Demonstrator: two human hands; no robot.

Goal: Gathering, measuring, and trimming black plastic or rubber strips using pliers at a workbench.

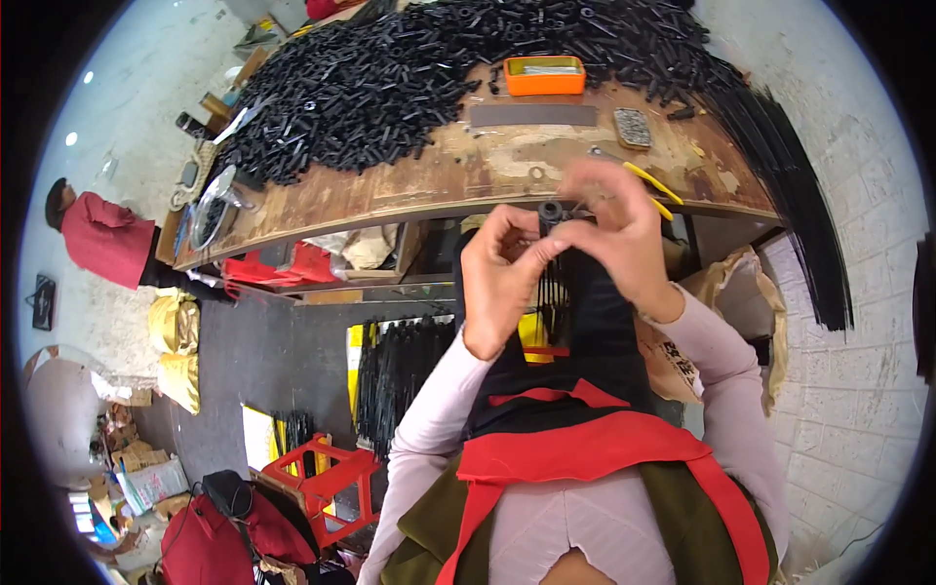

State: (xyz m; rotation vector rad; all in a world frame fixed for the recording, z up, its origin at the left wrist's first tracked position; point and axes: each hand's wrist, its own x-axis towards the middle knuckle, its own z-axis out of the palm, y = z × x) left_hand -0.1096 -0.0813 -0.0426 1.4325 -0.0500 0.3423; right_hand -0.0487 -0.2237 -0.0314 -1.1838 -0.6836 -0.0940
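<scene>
Over a worn wooden bench [468, 175] heaped with black tubes [390, 78], left hand [499, 273] and right hand [614, 229] pinch one small black fitting [551, 212].

Beyond your fingertips runs a worn wooden workbench [468, 175], paint-stained. Right of your fingers rises a whitewashed brick wall [858, 244]. Below and left of them lies dark grey floor [263, 361], with a red stool [327, 478].

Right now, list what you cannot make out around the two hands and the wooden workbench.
- Small black tubular part, head view: mostly covered by the left hand and right hand.
- Right hand's fingers: motion-blurred.
- Orange plastic tray: contents too small to tell.
- Heap of small black pieces on the worn wooden workbench: cut off by the top edge.
</scene>
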